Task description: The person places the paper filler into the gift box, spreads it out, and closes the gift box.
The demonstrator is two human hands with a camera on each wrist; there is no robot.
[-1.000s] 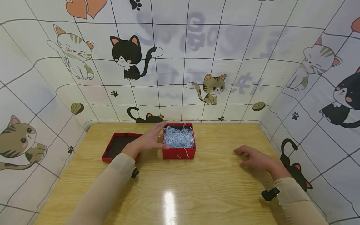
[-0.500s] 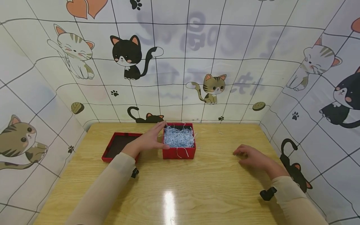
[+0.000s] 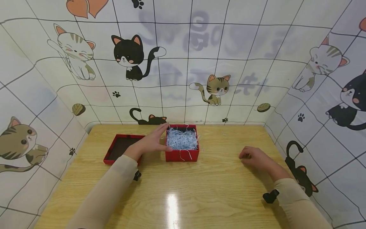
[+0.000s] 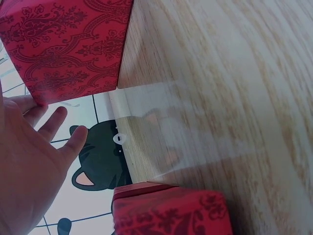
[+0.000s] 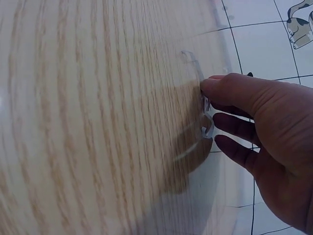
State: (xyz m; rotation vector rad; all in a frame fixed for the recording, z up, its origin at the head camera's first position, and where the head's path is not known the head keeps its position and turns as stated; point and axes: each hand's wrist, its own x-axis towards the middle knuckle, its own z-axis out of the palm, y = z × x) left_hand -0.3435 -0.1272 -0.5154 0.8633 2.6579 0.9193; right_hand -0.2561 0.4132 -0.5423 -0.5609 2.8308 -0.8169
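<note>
Right hand (image 3: 258,160) has been closed on a strand (image 5: 208,134). The red box (image 3: 182,156) is touched by the spread left hand (image 3: 149,143).

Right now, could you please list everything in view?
Rectangular patterned box: one, red, far middle of table
Stringy shredded filler: one heap, pale blue, inside box
Shallow dark-lined lid: one, red, left of box
Thin curly strand: one, whitish, at right fingertips
Wispy scrap: one, whitish, right of box
Wooden table: one, yellowish, beneath box
Cat-printed gridded wall covering: one expanse, white, around table
Wrist cameras: two, black, one per wrist
Sleeves: two, beige, on forearms
Left hand: one, bare, at box's left
Right hand: one, bare, pinching strand
</note>
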